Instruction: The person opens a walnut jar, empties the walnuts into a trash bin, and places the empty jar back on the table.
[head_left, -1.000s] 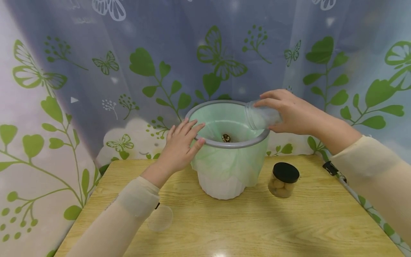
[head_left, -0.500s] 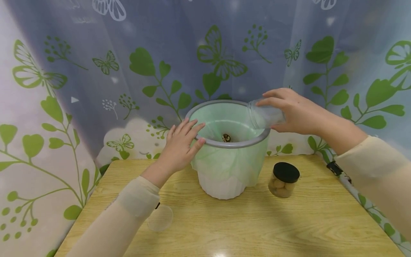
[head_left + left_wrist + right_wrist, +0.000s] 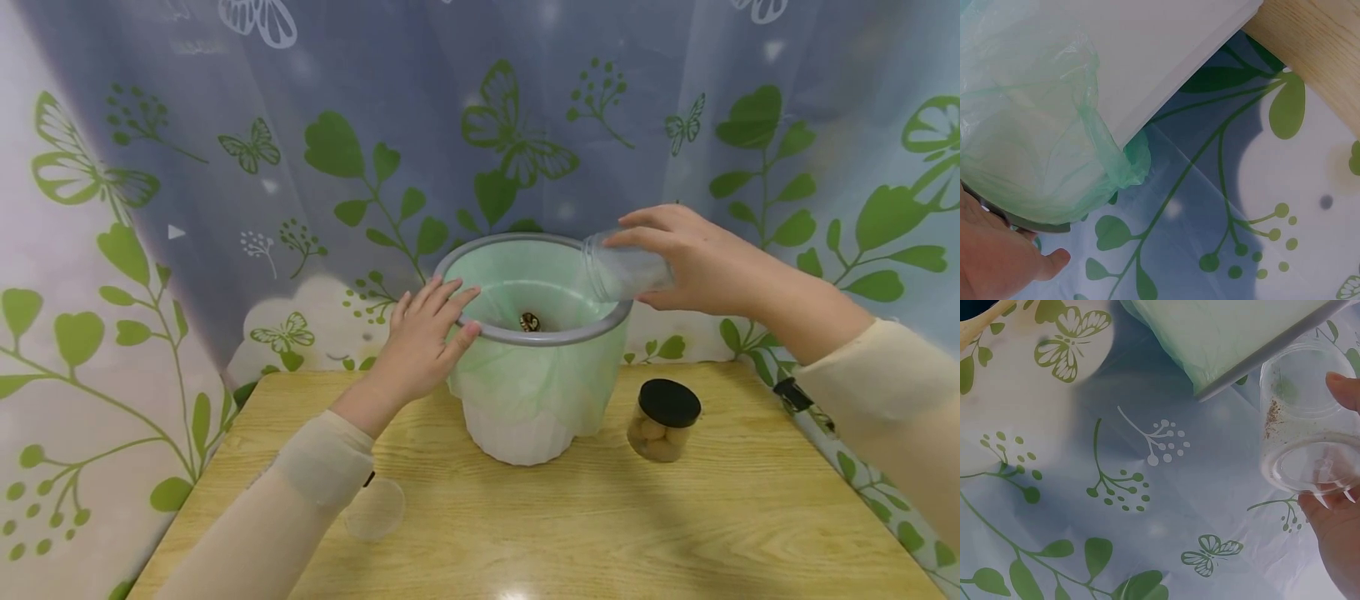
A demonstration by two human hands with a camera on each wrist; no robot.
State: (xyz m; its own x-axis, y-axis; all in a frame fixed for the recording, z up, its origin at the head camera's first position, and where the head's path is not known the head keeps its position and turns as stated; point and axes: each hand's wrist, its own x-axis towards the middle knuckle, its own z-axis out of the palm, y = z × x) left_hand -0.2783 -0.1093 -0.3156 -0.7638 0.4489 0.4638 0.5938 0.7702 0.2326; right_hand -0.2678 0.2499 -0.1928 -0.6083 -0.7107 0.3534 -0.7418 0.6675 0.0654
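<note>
- Right hand [image 3: 693, 262] grips a clear plastic jar [image 3: 624, 268], fingers and thumb wrapped round its body, tipped on its side with the mouth over the right rim of the bin [image 3: 525, 337].
- In the right-wrist view the jar [image 3: 1307, 434] looks empty bar a dusting of crumbs stuck to the inside wall.
- Left hand [image 3: 420, 342] lies flat and relaxed on the bin's left rim, fingers straight, gripping nothing, just steadying it.
- The bin is lined with a pale green bag [image 3: 528, 387], folded over a grey hoop; one small dark-and-light piece [image 3: 529, 322] sits at the bottom.
- On the wooden table [image 3: 675, 533]: a black-lidded jar [image 3: 663, 421] holding round tan pieces, just right of the bin, and a clear lid [image 3: 375, 508] near the left sleeve.
- Risks as I see them: the jar's mouth hangs right at the rim, so shaken crumbs could drop outside onto the table.
- The bag is loose; a push from the flat hand might pull it off the hoop.
- A swing of the right forearm could knock the black-lidded jar over.
</note>
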